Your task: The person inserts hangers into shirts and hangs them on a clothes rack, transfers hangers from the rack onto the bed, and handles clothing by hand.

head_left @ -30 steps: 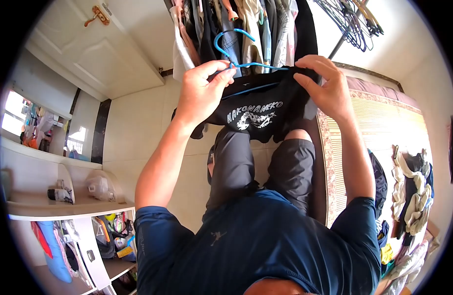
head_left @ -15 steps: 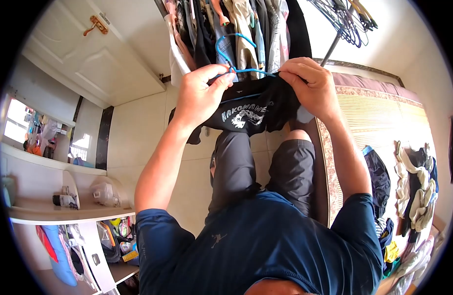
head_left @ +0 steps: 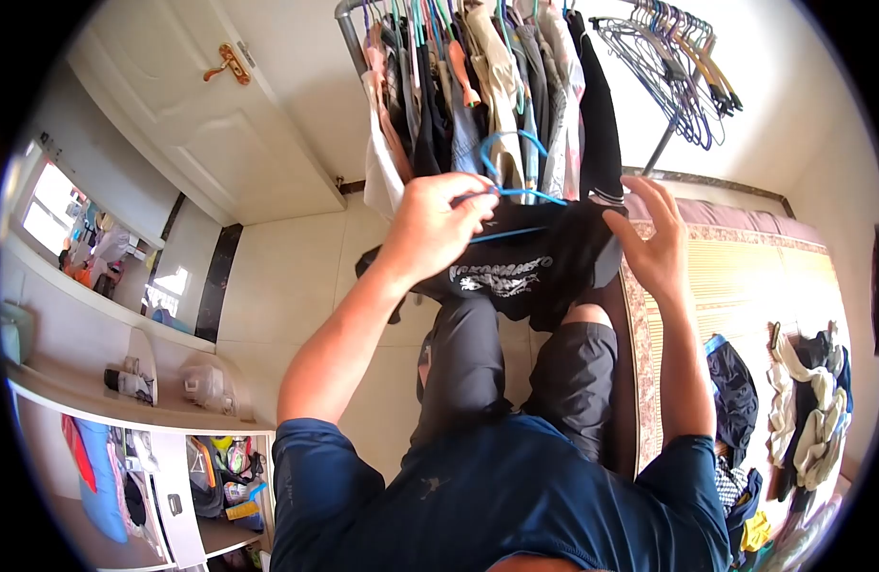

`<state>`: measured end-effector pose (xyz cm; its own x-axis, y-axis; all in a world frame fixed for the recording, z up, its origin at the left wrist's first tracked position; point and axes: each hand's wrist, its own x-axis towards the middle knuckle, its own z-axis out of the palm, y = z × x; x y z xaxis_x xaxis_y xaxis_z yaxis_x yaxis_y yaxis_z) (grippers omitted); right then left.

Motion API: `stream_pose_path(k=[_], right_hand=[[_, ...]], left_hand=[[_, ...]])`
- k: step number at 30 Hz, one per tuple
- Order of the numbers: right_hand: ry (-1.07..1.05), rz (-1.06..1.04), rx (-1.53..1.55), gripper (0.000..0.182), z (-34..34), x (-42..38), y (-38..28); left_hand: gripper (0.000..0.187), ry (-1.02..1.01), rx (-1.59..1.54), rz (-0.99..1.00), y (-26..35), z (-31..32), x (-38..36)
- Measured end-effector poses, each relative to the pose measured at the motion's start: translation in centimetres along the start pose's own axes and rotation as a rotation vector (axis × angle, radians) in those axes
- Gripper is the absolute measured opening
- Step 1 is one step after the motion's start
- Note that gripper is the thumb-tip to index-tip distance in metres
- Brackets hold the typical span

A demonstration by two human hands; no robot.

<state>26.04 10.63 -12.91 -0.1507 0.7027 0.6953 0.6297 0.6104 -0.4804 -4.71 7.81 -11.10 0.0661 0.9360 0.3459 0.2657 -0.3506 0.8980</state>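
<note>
Opened right grip [head_left: 654, 253] since the earlier frames, from a pinch at the end of the blue hanger [head_left: 538, 195] to a wide spread of fingers and thumb, just beside the shoulder of the black shirt [head_left: 506, 275]; cannot tell whether touching cloth. Kept left grip [head_left: 430, 224] narrow, pinching the hanger below its hook. Located shirt between both grips, hanging near the knees [head_left: 587, 316], white lettering and print on its front. Beyond the grips, noted metal rack [head_left: 347, 24] of hanging clothes [head_left: 501, 81], bare hangers [head_left: 659, 71] bunched toward its right end. Right of the right grip, noted bed [head_left: 735, 276] with ribbed mat and patterned border, carrying loose garments [head_left: 821, 405] nearer the body. Left of the left grip, noted pale tiled floor [head_left: 277, 286], white panelled door [head_left: 192, 95] and, nearer the body, shelving [head_left: 182, 496] with mixed items.
</note>
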Motion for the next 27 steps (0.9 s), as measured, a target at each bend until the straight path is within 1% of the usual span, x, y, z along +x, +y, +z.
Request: stream_pose_path(k=[1, 3, 4, 5, 7, 9, 11, 12, 13, 16, 19, 21, 23, 25, 26, 27], right_hand=[[-0.008, 0.031, -0.028, 0.048, 0.1, -0.2, 0.0], [0.025, 0.043, -0.013, 0.047, 0.5, -0.6, 0.2], [0.069, 0.032, -0.017, 0.045, 0.5, -0.8, 0.6], [0.111, 0.023, -0.021, 0.044, 0.5, -1.0, 0.7], [0.137, 0.02, -0.029, 0.042, 0.6, -1.7, 0.6], [0.183, 0.014, -0.002, 0.043, 0.8, -2.4, 0.7], [0.196, 0.049, 0.061, 0.042, 0.9, -3.0, 0.2], [0.201, 0.067, 0.091, 0.041, 0.9, -3.4, 0.0], [0.207, 0.084, 0.121, 0.041, 0.9, -3.7, -0.1], [0.223, 0.139, 0.171, 0.04, 0.9, -4.8, 0.5], [0.233, 0.188, 0.24, 0.038, 0.8, -6.0, 1.6], [0.242, 0.273, 0.362, 0.037, 0.5, -6.9, 2.6], [0.237, 0.387, 0.55, 0.032, 0.0, -8.0, 3.8], [0.251, 0.482, 0.691, 0.03, -1.6, -7.9, 3.0], [0.275, 0.509, 0.714, 0.031, -2.3, -7.8, 2.6], [0.273, 0.486, 0.716, 0.032, -2.9, -8.0, 2.8]], left_hand=[[0.014, -0.047, -0.012, -0.008, 0.1, 0.4, 0.2], [0.016, -0.049, 0.042, 0.023, 1.0, 1.3, 0.5], [0.019, -0.041, -0.01, -0.003, 1.9, 1.8, 0.8], [0.022, -0.05, -0.091, 0.054, 1.6, 2.3, 1.4], [0.026, -0.138, -0.194, -0.081, 4.1, 2.6, 1.9], [0.032, -0.207, -0.385, -0.133, 5.2, 3.7, 2.8], [0.033, -0.254, -0.57, -0.192, 6.5, 4.7, 3.9], [0.032, -0.244, -0.626, -0.24, 7.2, 5.3, 4.4], [0.027, -0.25, -0.674, -0.242, 7.7, 5.9, 5.0], [0.021, -0.264, -0.818, -0.219, 8.8, 8.1, 7.0], [0.018, -0.278, -0.908, -0.187, 10.6, 10.2, 8.6], [0.017, -0.261, -0.937, -0.142, 12.0, 11.8, 9.0], [0.015, -0.232, -0.928, -0.105, 12.6, 13.4, 10.0], [0.019, -0.19, -0.894, -0.079, 12.5, 14.8, 11.4], [0.022, -0.168, -0.858, -0.091, 12.5, 15.4, 12.2], [0.025, -0.144, -0.822, -0.102, 12.3, 15.9, 13.0]])
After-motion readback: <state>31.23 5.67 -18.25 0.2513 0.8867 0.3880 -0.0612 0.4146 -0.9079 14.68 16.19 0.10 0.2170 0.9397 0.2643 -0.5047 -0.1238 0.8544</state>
